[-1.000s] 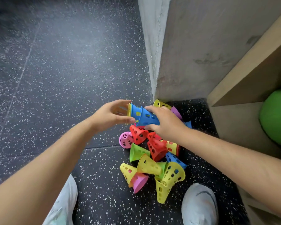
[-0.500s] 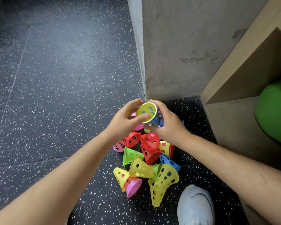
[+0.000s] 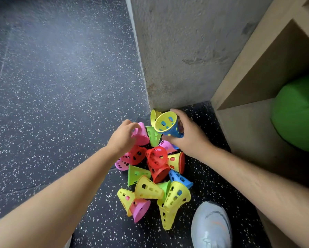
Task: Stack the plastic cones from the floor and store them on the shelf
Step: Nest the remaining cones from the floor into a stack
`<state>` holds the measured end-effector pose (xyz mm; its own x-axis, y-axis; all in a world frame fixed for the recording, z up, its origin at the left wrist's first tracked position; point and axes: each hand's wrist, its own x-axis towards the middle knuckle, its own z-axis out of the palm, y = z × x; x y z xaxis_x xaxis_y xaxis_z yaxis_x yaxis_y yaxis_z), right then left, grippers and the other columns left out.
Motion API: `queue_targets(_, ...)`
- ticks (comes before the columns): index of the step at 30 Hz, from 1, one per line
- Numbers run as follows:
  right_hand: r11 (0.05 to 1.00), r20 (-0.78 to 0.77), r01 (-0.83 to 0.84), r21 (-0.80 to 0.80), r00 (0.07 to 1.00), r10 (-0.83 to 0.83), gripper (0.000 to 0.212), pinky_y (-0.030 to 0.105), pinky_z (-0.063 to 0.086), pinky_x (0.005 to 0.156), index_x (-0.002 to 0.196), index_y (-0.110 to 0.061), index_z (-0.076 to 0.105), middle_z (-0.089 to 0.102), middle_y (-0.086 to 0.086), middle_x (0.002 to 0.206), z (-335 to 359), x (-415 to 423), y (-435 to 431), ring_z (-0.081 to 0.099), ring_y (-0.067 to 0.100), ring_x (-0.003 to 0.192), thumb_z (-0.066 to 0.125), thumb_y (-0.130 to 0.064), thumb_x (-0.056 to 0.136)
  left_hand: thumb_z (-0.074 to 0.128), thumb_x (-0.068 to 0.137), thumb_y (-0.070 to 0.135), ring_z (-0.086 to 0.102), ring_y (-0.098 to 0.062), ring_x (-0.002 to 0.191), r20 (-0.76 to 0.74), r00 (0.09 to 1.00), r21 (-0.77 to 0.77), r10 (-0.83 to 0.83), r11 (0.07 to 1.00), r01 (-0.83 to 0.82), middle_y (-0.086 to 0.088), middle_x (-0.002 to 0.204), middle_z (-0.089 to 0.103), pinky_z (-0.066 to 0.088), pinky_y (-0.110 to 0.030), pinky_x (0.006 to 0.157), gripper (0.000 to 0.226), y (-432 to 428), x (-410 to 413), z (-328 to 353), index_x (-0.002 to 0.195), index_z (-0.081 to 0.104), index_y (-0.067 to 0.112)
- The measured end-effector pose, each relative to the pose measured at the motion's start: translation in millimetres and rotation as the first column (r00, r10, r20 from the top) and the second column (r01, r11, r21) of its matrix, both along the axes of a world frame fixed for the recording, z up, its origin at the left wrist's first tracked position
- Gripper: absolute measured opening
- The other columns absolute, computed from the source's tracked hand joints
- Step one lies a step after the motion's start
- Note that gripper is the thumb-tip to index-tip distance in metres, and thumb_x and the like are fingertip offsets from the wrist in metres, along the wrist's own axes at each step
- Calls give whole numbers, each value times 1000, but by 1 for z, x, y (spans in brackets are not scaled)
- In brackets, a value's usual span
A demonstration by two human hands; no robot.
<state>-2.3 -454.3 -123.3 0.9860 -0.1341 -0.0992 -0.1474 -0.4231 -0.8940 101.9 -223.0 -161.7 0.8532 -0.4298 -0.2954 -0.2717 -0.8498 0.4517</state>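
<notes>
Floor: dark speckled rubber floor [image 3: 60,86], meeting a grey concrete wall [image 3: 186,51] at 12 o'clock. A pale wooden shelf [image 3: 248,72] stands at 2 to 3 o'clock, with a rounded green object [image 3: 298,113] in its lower bay.
Loose cones: pile of cones [image 3: 155,172] lies on the floor between the two forearms, tumbled at all angles, in mixed colours. A grey shoe [image 3: 211,228] sits at 5 o'clock of it.
Right hand: right hand [image 3: 191,140] clasps a nested stack [image 3: 168,125], a yellow cone seated inside blue, over the pile's 12 o'clock edge.
Stack axis: tilted. The open mouth faces 10 o'clock and up toward the camera; the tips run toward 4 o'clock under the palm.
Left hand: left hand [image 3: 122,138] has its fingers curled over a pink cone [image 3: 141,135] at the pile's 10 o'clock edge. Whether that cone is off the floor cannot be told.
Pink cone axis: narrow end toward 12 o'clock, wide rim toward 6 o'clock.
Governing relation: the pink cone lies at 9 o'clock of the stack, near it, with one green cone [image 3: 152,136] between them. The left hand is the nearer, being on it.
Judgement: the stack's mouth opens toward the pink cone, so its narrow end would need turning toward 3 o'clock to enter.
Progress: early, by appearance. Most cones are loose and none is seen on the shelf.
</notes>
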Motion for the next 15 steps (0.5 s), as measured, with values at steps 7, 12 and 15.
queue_targets(7, 999, -18, -19, -33, 1000, 18, 88, 19, 48, 93, 146, -25, 41, 63, -5, 126, -3, -1, 0, 61, 6, 105, 89, -24, 73, 72, 90, 4, 66, -14, 82, 144, 966, -322, 214, 933, -159, 2, 92, 73, 53, -27, 80, 18, 0, 8, 48, 105, 77, 13)
queue_targets(12, 999, -11, -23, -49, 1000, 22, 88, 23, 50, 93, 146, -24, 41, 65, -4, 123, 4, 0, 7, 63, 8, 104, 89, -22, 72, 76, 89, 8, 64, 0, 67, -10, 930, -583, 367, 753, -304, 1, 85, 76, 50, -17, 66, 16, -2, 14, 90, 103, 78, 15)
queue_targets(15, 998, 17, -48, -51, 999, 49, 83, 23, 51, 91, 142, -27, 43, 66, -7, 120, 10, 0, 13, 62, 4, 102, 88, -21, 73, 75, 88, 3, 65, -1, 68, -126, 943, -627, 309, 711, -317, -3, 85, 78, 50, -16, 64, 18, -14, 8, 105, 103, 79, 12)
